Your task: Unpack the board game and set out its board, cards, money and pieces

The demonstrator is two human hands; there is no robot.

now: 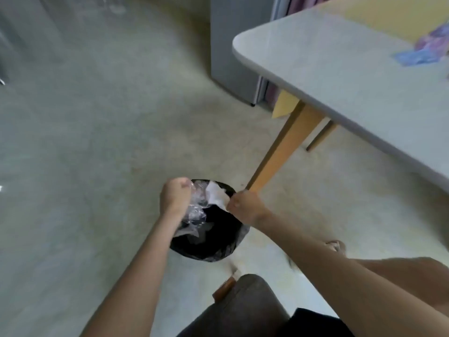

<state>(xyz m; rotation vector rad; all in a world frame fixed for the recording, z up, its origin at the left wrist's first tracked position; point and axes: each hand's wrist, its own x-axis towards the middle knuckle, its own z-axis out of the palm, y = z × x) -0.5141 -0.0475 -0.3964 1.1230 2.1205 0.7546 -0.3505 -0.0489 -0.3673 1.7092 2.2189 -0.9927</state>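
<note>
The left hand (175, 197) is gripping crumpled clear plastic wrap (198, 210) over the black-lined trash bin (206, 249); the right hand (243, 206) is pinching white paper (216, 194). Both should be releasing low inside the bin. Game pieces (422, 48), blurred, are lying on the counter (340, 76).

Head camera looks steeply down, near the bin (209, 242); table (340, 81) right.
</note>
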